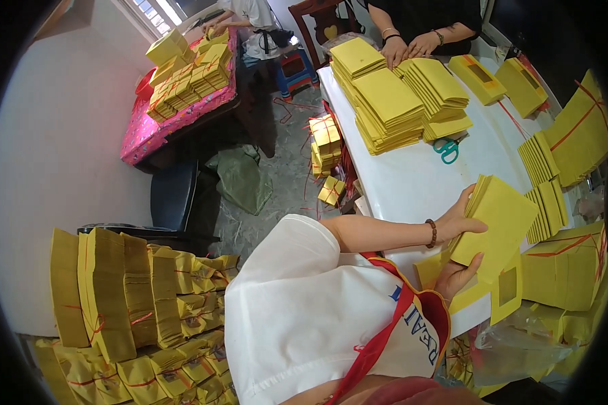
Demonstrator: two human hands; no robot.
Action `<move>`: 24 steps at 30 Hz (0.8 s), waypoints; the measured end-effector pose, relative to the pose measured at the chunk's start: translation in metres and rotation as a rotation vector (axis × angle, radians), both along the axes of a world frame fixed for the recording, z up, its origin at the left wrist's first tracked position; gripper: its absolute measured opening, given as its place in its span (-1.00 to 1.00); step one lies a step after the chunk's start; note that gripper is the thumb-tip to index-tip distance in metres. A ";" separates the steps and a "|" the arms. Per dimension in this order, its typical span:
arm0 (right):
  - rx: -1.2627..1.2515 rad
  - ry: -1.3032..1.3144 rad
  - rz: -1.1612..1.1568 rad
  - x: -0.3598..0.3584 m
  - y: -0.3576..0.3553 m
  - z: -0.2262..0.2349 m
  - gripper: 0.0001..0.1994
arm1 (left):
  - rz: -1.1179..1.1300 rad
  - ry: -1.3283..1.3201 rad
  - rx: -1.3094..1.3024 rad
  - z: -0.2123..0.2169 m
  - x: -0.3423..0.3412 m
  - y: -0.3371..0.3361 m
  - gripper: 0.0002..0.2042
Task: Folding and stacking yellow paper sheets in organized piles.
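A thin stack of flat yellow card pieces [496,223] is held tilted above the white table's near side. My left hand [461,217], with a beaded bracelet at the wrist, is closed round the stack's left edge, thumb on the top face. Lower down, my right hand [458,275] grips the bottom edge, its thumb against the stack; its other fingers are partly hidden. Just beneath lies a flat yellow box blank with a cut-out window [508,289]. Beside the stack, to the right, are fanned yellow folded pieces [546,210].
Tall yellow card stacks [388,101] and teal-handled scissors [446,151] lie on the white table [412,196]. Across it, another person's hands [412,47] touch a stack. Tied yellow bundles [125,290] pile up at left. A pink-covered table [142,138] holds more.
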State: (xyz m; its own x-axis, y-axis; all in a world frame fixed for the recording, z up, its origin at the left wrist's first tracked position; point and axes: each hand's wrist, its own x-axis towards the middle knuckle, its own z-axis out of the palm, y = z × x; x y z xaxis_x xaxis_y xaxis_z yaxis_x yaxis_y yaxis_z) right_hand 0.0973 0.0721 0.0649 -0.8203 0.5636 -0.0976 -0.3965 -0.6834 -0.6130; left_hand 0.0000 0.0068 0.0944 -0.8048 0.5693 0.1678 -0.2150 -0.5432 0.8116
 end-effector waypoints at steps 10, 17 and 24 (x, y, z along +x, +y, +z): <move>-0.157 0.315 0.070 0.023 0.029 -0.006 -0.23 | -0.194 -0.353 0.131 0.014 -0.014 -0.023 -0.18; 0.103 0.004 0.219 0.058 0.099 -0.036 -0.34 | -0.261 -0.062 -0.183 -0.002 -0.007 -0.022 -0.18; 0.137 -0.399 0.172 0.034 0.058 -0.015 -0.59 | -0.268 0.118 -0.391 0.002 -0.005 -0.020 -0.13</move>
State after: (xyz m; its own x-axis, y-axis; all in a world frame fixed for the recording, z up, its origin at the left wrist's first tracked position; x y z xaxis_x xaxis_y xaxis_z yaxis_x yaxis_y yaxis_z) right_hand 0.1312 0.1297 0.0496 -0.8163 0.4519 -0.3597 0.0016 -0.6209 -0.7839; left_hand -0.0054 -0.0129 0.0964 -0.6095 0.7925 -0.0190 -0.2001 -0.1306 0.9710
